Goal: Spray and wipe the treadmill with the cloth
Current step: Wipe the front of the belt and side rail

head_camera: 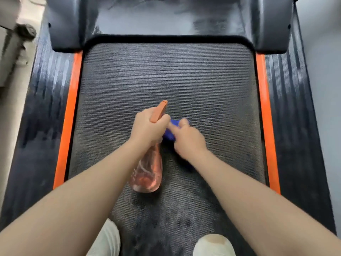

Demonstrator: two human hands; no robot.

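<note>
Midway, I judge: the left hand (147, 127) grips the spray bottle (147, 172), right hand's fingers (181, 123) pinch the blue cloth (170, 133) beneath them on the treadmill belt (166, 80), whose far half looks unwiped.

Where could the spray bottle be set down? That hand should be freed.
Bare textured black belt lies ahead, between the orange side strips up to the motor cover. The middle is crowded: left hand, translucent orange spray bottle, right hand, blue cloth.
</note>
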